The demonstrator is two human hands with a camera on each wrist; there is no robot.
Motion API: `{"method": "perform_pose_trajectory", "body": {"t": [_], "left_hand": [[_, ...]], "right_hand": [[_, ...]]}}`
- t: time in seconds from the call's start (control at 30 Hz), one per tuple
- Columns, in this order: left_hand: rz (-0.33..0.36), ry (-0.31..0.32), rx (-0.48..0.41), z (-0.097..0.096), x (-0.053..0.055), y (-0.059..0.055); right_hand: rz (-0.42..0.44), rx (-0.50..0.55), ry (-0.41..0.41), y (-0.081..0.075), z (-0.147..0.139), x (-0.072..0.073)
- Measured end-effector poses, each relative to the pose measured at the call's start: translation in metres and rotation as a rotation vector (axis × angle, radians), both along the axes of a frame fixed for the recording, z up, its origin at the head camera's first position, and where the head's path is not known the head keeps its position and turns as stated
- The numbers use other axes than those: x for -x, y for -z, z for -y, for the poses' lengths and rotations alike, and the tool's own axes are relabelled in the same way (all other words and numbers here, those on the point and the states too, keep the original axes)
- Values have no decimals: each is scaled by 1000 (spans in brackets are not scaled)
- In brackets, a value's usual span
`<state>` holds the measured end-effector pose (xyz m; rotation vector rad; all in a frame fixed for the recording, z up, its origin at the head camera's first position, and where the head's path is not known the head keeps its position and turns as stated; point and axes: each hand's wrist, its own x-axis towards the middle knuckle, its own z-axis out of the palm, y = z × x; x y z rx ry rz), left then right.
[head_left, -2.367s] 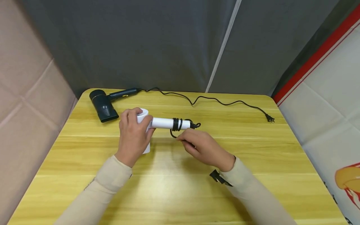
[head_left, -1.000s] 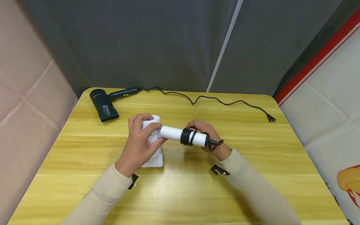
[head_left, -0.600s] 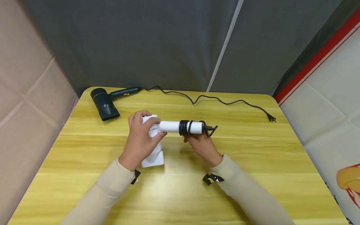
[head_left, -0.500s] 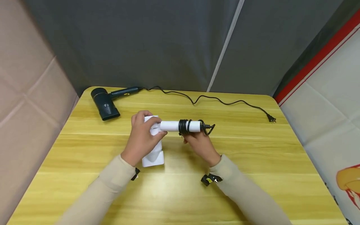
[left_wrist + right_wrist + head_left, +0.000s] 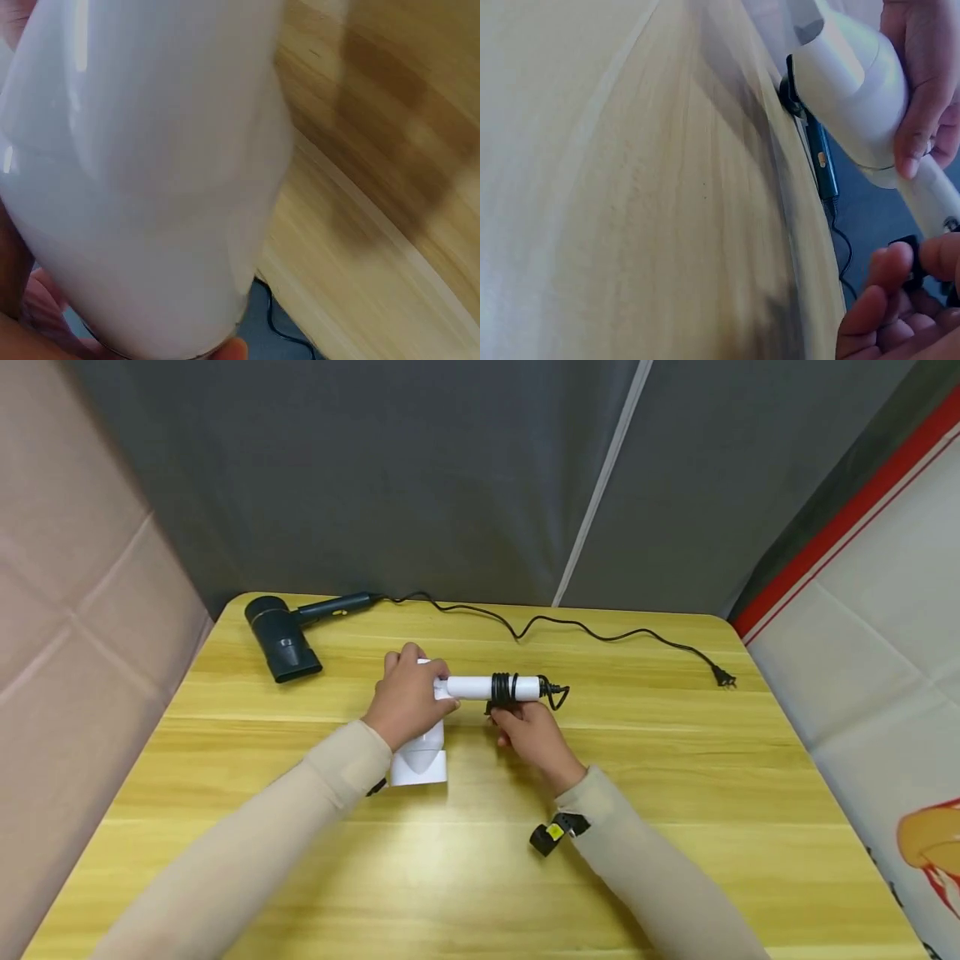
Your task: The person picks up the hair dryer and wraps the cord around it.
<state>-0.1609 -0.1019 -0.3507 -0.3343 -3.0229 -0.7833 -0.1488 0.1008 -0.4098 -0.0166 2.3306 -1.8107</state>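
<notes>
A white hair dryer [image 5: 468,687] is held above the table, its handle pointing right and its nozzle toward me. My left hand [image 5: 405,697] grips it where the head meets the handle. Black cord [image 5: 502,687] is wound in several turns round the handle, with a loop sticking out at the handle's end. Below the turns, my right hand [image 5: 538,743] pinches the cord's black plug [image 5: 909,262] between thumb and finger, as the right wrist view shows. The dryer's glossy head [image 5: 165,180] fills much of the left wrist view.
A dark hair dryer [image 5: 279,639] lies at the table's back left. Its black cord [image 5: 570,623] runs along the back edge to a plug [image 5: 722,676] at the right. The wooden table [image 5: 450,877] ends at a grey curtain [image 5: 375,477].
The loose cord end has been wrapped round the handle in more turns, with my right hand passing behind and under it. The white dryer has shifted right, and my left forearm has swung inward.
</notes>
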Motion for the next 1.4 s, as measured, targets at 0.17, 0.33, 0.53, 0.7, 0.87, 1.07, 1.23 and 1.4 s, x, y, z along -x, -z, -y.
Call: {"method": "perform_pose_trajectory", "body": {"t": [0.17, 0.33, 0.53, 0.7, 0.87, 1.07, 1.23, 1.4], "left_hand": [[73, -5, 51, -8, 11, 1], [134, -17, 110, -14, 21, 4], [186, -20, 156, -23, 29, 5], [201, -25, 171, -27, 33, 9], [174, -16, 206, -27, 33, 15], [132, -19, 243, -26, 33, 18], [146, -20, 295, -31, 32, 20], [164, -11, 371, -38, 33, 28]], "right_hand": [[69, 44, 5, 6, -1, -1], [108, 61, -30, 13, 1, -3], [121, 2, -5, 13, 1, -6], [143, -64, -5, 11, 1, -5], [141, -129, -36, 7, 1, -3], [138, -163, -85, 3, 0, -1], [112, -237, -126, 1, -5, -2], [14, -334, -187, -14, -23, -4]]}}
